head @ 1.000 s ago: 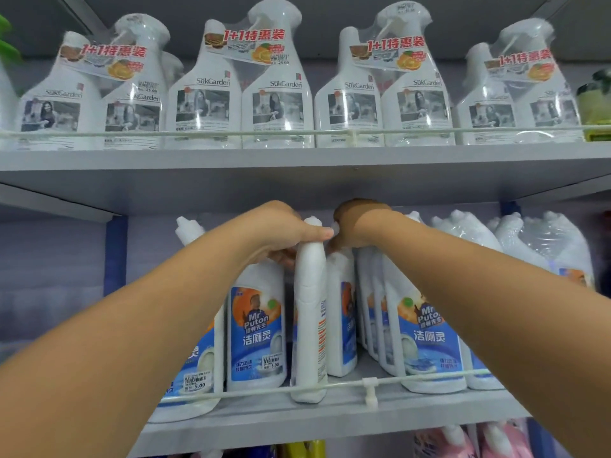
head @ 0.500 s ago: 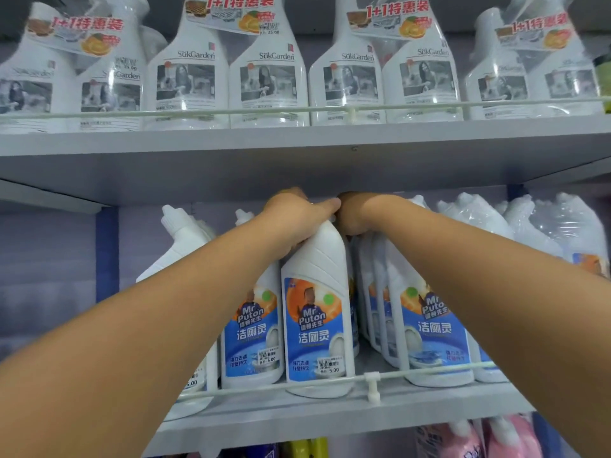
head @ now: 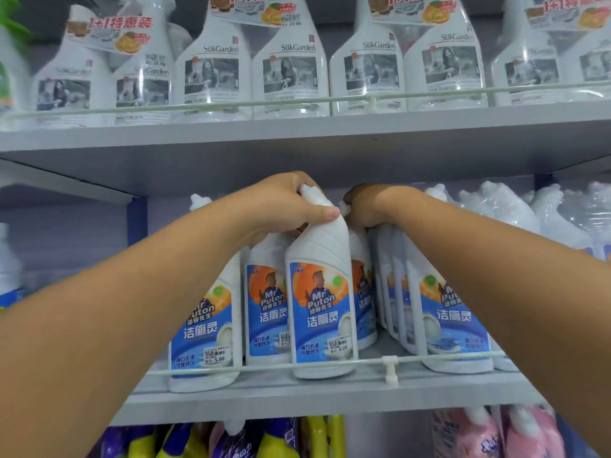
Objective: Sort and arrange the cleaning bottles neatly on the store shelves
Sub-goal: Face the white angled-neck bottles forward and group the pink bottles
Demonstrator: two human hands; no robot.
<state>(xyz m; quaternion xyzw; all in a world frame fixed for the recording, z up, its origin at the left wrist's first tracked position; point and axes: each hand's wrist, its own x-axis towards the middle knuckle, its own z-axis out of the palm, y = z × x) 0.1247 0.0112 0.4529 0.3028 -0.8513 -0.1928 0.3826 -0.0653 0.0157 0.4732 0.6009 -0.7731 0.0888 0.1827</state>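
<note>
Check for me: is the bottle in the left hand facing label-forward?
Yes: the bottle gripped by the left hand shows its blue label to the front.

Grey middle shelf [head: 297,396] with upright white toilet-cleaner bottles [head: 319,312] behind a wire rail [head: 390,366]

Shop aisle, grey shelves [head: 297,143] stocked with rows of identical cleaning bottles [head: 320,312], price stickers [head: 337,345] and promotional banners [head: 109,31] attached.

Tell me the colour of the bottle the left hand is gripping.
White bottle with a blue and orange label; head view.
</note>
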